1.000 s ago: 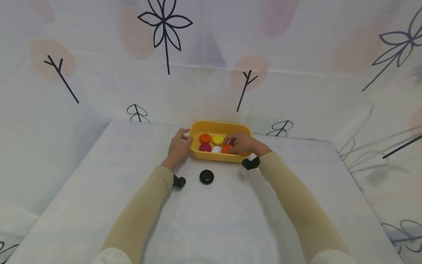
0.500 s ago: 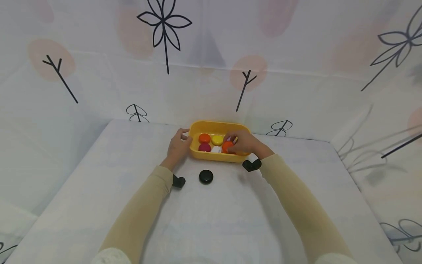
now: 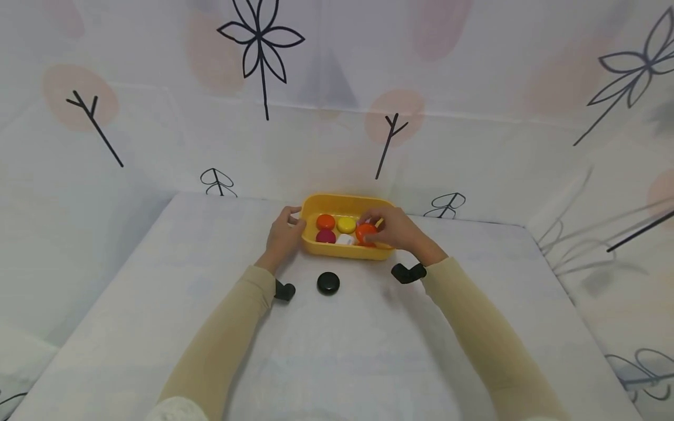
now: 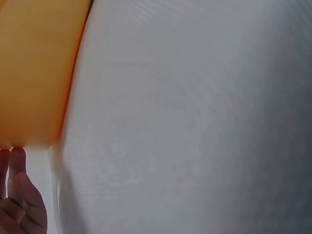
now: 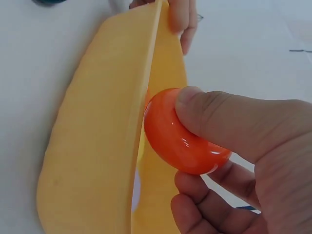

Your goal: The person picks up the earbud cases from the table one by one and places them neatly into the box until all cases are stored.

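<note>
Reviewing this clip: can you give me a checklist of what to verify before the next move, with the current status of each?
1. Held orange piece secured: ok, pinched between thumb and fingers of the right hand.
2. Yellow tray upright on the table: ok.
3. Left hand at the tray: ok, touching its left end.
4. All pieces inside the tray: not ok, the black piece lies on the table in front of it.
5. Held piece clear of the tray's rim: cannot tell, they overlap in the right wrist view.

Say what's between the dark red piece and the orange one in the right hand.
In the head view, a white piece lies between them, in the yellow tray.
</note>
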Demonstrator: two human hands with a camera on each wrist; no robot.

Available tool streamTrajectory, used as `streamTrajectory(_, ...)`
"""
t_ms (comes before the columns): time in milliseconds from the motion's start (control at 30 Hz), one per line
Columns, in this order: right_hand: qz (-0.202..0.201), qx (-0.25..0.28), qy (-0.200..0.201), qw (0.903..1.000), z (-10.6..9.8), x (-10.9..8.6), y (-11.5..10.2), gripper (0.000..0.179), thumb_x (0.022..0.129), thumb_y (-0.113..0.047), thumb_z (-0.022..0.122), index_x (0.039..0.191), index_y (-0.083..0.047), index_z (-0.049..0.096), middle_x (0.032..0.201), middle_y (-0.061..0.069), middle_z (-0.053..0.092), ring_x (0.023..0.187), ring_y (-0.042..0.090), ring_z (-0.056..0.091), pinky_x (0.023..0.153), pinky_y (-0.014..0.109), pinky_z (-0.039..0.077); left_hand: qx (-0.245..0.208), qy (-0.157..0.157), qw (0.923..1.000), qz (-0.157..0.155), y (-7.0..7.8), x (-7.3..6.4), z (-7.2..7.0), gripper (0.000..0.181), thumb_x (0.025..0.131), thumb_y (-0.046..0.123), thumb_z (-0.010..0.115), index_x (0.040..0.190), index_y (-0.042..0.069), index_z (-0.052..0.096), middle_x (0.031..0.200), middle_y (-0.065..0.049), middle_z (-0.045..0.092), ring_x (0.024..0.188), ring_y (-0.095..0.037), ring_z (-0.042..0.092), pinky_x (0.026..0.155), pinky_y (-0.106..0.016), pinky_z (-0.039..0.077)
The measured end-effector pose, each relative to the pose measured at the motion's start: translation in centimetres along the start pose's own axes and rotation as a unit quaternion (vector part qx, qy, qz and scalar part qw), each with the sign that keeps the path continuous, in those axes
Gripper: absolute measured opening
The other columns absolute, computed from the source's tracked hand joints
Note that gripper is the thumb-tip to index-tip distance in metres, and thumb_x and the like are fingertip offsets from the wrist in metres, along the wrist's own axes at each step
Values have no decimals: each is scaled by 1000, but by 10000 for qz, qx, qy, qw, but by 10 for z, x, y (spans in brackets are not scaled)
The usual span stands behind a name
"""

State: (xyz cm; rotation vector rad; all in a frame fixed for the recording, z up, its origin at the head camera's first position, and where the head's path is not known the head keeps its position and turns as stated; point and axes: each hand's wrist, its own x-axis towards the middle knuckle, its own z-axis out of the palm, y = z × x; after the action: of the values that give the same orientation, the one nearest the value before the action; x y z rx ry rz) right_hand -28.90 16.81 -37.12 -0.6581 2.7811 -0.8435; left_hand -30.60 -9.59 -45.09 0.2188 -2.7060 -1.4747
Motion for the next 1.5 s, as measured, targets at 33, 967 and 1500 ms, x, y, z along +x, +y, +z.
streamTrajectory(33,-72,-11,19,10000,0,-3,-1,27,73,-27,68,99,-25,60,98,-8,55,91,15,49,76,30,46,-4,-14,10000,-1,0,0,0,40,81,37,46,121,34,42,100,2,51,79,-17,51,64,-27,46)
streamTrajectory(967,-919,-119,-206,9955,34,-46,-27,29,69,-24,72,95,-25,62,91,-11,56,80,11,48,68,26,46,12,40,9999,93,-3,3,2,40,81,35,46,120,32,43,97,2,51,77,-18,50,63,-25,47)
streamTrajectory(1500,-683,-303,-822,9938,59,-42,-24,31,69,-23,72,98,-24,63,91,-13,58,83,10,48,72,22,44,7,6,10000,-19,-4,5,3,39,82,36,47,121,33,42,99,3,50,79,-18,50,67,-25,48)
